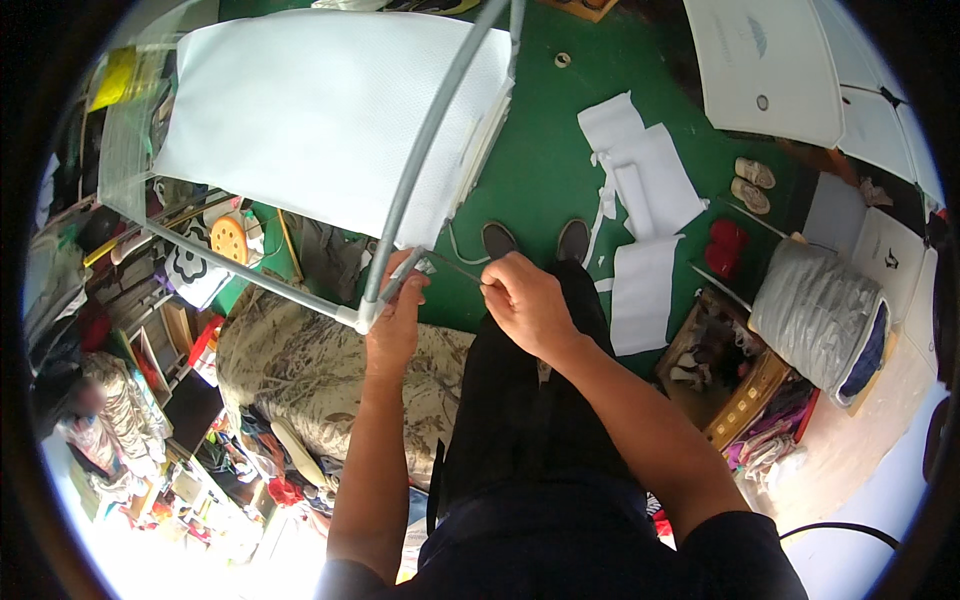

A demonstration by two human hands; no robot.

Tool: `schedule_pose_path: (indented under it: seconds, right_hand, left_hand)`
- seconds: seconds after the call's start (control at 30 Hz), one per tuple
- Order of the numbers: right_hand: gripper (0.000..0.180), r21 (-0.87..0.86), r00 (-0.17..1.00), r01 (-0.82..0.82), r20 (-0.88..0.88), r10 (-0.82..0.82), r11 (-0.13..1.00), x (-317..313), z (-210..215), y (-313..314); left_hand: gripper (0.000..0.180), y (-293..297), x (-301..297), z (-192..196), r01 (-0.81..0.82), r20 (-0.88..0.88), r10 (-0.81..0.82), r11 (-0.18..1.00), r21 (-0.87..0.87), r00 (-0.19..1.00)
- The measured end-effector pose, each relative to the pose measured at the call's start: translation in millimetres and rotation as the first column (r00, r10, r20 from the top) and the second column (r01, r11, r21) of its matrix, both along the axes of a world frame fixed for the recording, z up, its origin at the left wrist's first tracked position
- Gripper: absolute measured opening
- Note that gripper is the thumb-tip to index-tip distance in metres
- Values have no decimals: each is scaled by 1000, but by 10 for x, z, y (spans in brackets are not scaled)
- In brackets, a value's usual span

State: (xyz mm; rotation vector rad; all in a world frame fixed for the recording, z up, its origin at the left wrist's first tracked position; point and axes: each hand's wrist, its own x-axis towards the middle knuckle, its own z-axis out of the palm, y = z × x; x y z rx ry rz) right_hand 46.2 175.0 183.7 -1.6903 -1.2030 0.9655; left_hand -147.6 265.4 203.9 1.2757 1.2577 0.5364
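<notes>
At the near corner of the frame (400, 200), my left hand (395, 325) is wrapped round the tubing, while my right hand (528, 308) pinches a thin cord (455, 268), perhaps wire, just right of that corner. Its long axis slants from the frame down to my right fingertips, the nearer ones. Well right of the frame are a wooden box (752, 400) with dark and pale contents I can't identify, and, farther right, a clear bag (800, 300) with blue cloth (865, 350) at its mouth.

Grey pole (428, 135) cut off above
</notes>
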Motion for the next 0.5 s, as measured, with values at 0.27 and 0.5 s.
schedule_pose_path:
  seconds: [0.27, 0.5]
  right_hand:
    - [14, 64, 968, -134, 221, 117, 989, 423, 441, 433]
    - [9, 46, 806, -466, 434, 402, 884, 502, 670, 1266]
  left_hand:
    - [43, -225, -34, -162, -106, 40, 109, 991, -81, 993]
    - [50, -420, 78, -193, -161, 63, 161, 987, -7, 985]
